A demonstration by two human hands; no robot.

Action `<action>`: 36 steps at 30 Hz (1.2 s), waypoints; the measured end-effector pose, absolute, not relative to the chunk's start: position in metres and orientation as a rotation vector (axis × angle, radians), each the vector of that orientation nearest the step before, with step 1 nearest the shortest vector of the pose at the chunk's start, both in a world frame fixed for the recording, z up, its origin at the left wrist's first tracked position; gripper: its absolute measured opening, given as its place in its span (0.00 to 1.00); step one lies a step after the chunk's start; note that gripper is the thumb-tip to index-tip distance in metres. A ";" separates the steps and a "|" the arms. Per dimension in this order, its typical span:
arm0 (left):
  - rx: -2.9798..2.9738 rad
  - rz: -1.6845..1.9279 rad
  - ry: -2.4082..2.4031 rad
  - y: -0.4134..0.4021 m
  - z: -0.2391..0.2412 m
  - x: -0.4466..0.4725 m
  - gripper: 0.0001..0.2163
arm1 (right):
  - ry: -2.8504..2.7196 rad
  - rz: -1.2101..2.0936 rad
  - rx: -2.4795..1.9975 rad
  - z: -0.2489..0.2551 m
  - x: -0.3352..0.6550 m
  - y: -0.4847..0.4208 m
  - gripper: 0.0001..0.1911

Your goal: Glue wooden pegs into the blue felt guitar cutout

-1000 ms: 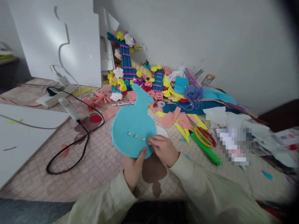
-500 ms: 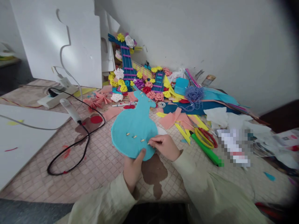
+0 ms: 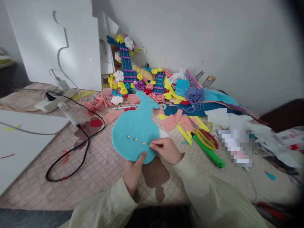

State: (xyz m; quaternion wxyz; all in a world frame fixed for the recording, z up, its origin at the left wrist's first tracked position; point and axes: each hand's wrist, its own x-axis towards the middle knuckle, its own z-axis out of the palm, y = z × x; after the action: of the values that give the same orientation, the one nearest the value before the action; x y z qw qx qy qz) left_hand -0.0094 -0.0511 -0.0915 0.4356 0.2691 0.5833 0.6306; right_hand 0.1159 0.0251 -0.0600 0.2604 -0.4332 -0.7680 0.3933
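Observation:
A light blue guitar-shaped felt cutout (image 3: 136,126) is held up over the tiled table (image 3: 106,171). My left hand (image 3: 133,172) grips its lower edge, thumb on the front. My right hand (image 3: 166,150) pinches a small wooden peg (image 3: 150,146) at the cutout's right edge. Three more small pegs (image 3: 136,139) stick through the felt in a row to the left of it, and others show near the cutout's narrow top.
A glue gun (image 3: 68,114) with a black cord (image 3: 71,158) and a power strip (image 3: 52,101) lie at the left. White foam boards (image 3: 59,44) lean at the back. Paper flowers (image 3: 123,84), felt scraps, blue yarn (image 3: 196,95), scissors (image 3: 206,137) and a green marker (image 3: 209,153) crowd the right.
The cutout and both hands have stayed nearly in place; the view shifted slightly. My right hand still pinches at the cutout's right edge.

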 end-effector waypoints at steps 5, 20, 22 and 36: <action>0.686 1.585 1.413 -0.051 -0.087 -0.008 0.23 | -2.004 1.152 -1.166 -0.060 0.119 0.023 0.12; 0.202 1.650 1.095 -0.046 -0.076 -0.007 0.27 | -1.603 1.137 -1.220 -0.054 0.138 0.021 0.10; 0.172 1.657 1.067 -0.046 -0.072 -0.007 0.27 | -1.515 1.129 -1.244 -0.058 0.143 0.017 0.11; 0.277 1.323 0.747 -0.059 -0.060 -0.005 0.28 | -0.986 1.503 -1.053 -0.053 0.138 -0.001 0.22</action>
State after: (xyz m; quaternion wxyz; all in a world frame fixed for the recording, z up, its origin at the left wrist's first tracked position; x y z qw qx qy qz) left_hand -0.0048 -0.0587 -0.0599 0.7165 0.1250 0.3374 0.5976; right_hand 0.1385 -0.0014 -0.0533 0.5049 -0.4365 -0.4085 0.6226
